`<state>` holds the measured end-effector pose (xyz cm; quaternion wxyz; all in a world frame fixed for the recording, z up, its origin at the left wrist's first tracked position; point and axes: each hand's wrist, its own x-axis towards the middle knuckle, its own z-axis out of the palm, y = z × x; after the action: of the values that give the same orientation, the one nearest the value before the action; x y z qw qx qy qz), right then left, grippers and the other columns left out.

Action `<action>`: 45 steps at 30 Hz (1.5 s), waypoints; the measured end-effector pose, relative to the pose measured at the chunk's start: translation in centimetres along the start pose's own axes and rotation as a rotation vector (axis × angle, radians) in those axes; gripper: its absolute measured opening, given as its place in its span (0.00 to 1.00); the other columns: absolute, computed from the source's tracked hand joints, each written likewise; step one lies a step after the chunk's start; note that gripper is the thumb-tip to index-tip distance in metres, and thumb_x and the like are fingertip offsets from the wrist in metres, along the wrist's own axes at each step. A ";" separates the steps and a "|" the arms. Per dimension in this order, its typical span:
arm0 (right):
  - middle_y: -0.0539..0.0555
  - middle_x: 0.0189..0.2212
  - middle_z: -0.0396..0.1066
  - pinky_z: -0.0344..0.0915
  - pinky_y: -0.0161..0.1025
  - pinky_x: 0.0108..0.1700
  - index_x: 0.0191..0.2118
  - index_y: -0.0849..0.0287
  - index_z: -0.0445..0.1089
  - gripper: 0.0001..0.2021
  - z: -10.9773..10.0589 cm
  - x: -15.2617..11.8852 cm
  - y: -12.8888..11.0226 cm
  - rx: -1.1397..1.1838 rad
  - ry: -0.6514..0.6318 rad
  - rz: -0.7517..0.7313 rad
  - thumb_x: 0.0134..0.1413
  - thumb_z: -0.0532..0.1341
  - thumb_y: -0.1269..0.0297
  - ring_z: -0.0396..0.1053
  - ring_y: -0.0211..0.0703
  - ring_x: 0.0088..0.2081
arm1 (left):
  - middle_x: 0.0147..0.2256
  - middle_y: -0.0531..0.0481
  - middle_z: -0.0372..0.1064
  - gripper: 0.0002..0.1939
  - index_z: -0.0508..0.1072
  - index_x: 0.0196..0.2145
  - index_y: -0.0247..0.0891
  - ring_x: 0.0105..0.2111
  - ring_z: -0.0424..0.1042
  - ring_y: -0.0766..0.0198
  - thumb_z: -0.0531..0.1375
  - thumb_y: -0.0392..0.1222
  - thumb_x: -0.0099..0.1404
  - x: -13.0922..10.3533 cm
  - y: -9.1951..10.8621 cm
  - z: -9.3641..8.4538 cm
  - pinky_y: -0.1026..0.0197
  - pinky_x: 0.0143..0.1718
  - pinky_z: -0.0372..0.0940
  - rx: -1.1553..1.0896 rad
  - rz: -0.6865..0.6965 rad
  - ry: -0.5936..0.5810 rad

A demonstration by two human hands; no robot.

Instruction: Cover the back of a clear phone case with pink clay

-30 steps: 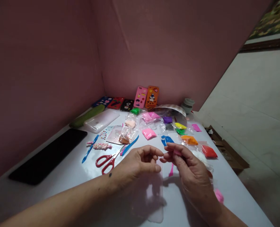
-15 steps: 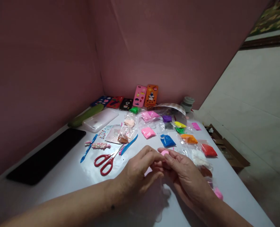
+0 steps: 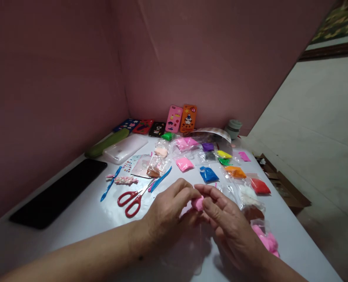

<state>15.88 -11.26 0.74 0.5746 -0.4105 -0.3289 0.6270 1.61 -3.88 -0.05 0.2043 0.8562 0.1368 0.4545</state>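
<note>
Head view, pink lump: a small soft-looking pink lump (image 3: 197, 203) sits up at the fingertips, between the two hands and above the near middle of the white desk (image 3: 82, 211).
Left hand: the left hand (image 3: 165, 207) curls in from its side, fingers drawn close and touching the lump's left edge.
Right hand: the right hand (image 3: 232, 223) bends its fingers around the other side, thumb tip against the lump, so both hands hold it in a narrow pinch.
Under the hands: a clear flat case (image 3: 188, 254) lies on the desk, its outline faint in the shadow.
Scissors: red-handled scissors (image 3: 139, 192) rest open just left of the left hand, with a blue blade-shaped tool (image 3: 161, 179) beside their tips.
Blue stick: farther left, a blue stick (image 3: 111, 184) lies across a pink-and-white wrapped piece (image 3: 126, 180).
Packets: beyond the hands I see a pink packet (image 3: 184, 164), a blue packet (image 3: 208, 174), an orange packet (image 3: 235, 172) and a red packet (image 3: 260, 186); a bag of pink stuff (image 3: 268, 239) is near the right wrist.
Back: a pink decorated case (image 3: 174, 118) and an orange decorated case (image 3: 188, 118) lean upright, side by side, against the wall (image 3: 209, 70).
Far left: a black slab (image 3: 59, 194) lies flat, near a long green object (image 3: 107, 143).
</note>
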 end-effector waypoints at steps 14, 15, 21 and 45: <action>0.53 0.29 0.74 0.64 0.35 0.31 0.34 0.59 0.76 0.08 -0.1 0.4 -0.7 -0.224 0.134 -0.078 0.50 0.69 0.61 0.67 0.36 0.27 | 0.36 0.46 0.64 0.13 0.64 0.46 0.36 0.34 0.66 0.63 0.57 0.34 0.64 -0.5 0.3 0.0 0.60 0.32 0.67 -0.039 -0.084 -0.086; 0.53 0.29 0.74 0.64 0.35 0.30 0.34 0.60 0.75 0.09 -0.2 0.4 -0.6 -0.225 0.129 -0.064 0.50 0.68 0.60 0.67 0.36 0.26 | 0.35 0.46 0.64 0.10 0.65 0.44 0.36 0.33 0.66 0.63 0.56 0.34 0.64 -0.4 0.3 0.0 0.61 0.31 0.66 -0.021 -0.072 -0.070; 0.53 0.31 0.73 0.66 0.38 0.34 0.39 0.58 0.74 0.13 -0.7 0.5 0.2 -0.179 0.001 -0.048 0.56 0.63 0.54 0.70 0.39 0.30 | 0.31 0.48 0.63 0.04 0.67 0.38 0.33 0.30 0.65 0.65 0.57 0.33 0.64 -0.2 0.2 -0.1 0.64 0.28 0.64 0.028 -0.022 -0.040; 0.56 0.32 0.76 0.66 0.38 0.34 0.49 0.58 0.73 0.14 -0.4 0.2 -0.5 -0.239 -0.009 -0.046 0.60 0.61 0.59 0.72 0.38 0.27 | 0.30 0.49 0.67 0.04 0.69 0.35 0.35 0.29 0.65 0.68 0.55 0.36 0.66 0.0 -0.2 -0.5 0.65 0.29 0.62 -0.101 -0.199 -0.116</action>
<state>16.46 -11.07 0.92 0.5343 -0.4657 -0.4130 0.5719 1.20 -3.57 0.08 0.2989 0.8518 0.1860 0.3880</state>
